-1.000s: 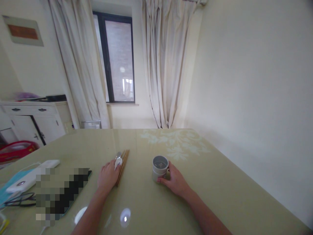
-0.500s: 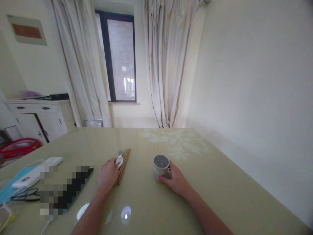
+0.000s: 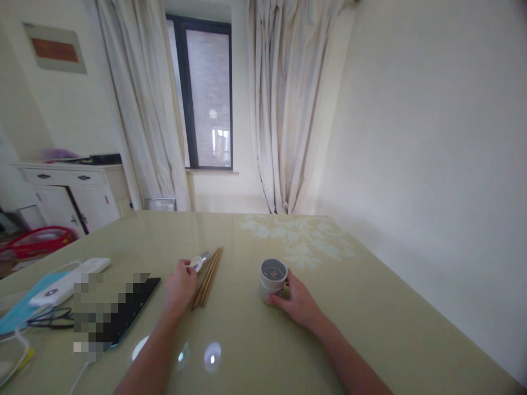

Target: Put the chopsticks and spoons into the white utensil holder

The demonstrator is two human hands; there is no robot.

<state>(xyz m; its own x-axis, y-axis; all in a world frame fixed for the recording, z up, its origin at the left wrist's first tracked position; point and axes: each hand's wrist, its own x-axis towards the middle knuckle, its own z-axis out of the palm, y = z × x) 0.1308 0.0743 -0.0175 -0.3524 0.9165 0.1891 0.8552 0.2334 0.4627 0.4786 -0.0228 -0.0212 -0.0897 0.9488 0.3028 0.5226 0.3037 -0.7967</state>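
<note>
My left hand (image 3: 181, 285) is closed on a white spoon (image 3: 196, 264), its fingertips pinching it just left of the chopsticks. A shiny metal spoon (image 3: 205, 255) shows right behind the white one; whether my fingers hold it too I cannot tell. Several wooden chopsticks (image 3: 208, 278) lie together on the table to the right of that hand. On the right, a grey cylindrical utensil holder (image 3: 272, 285) stands upright, with small holes in its bottom. My right hand (image 3: 300, 300) grips it from the right side, thumb in front.
A dark tablet-like device (image 3: 134, 307), partly pixelated, lies on the glossy table (image 3: 247, 351) at the left. Beyond it are glasses (image 3: 53, 317), a white power bank (image 3: 69, 282), a blue mask (image 3: 24, 312) and cables. A wall (image 3: 432, 164) runs along the right side.
My left hand has drawn the white spoon slightly left, away from the chopsticks, and the spoon has turned. My right hand keeps its hold on the holder. The view has shifted a little.
</note>
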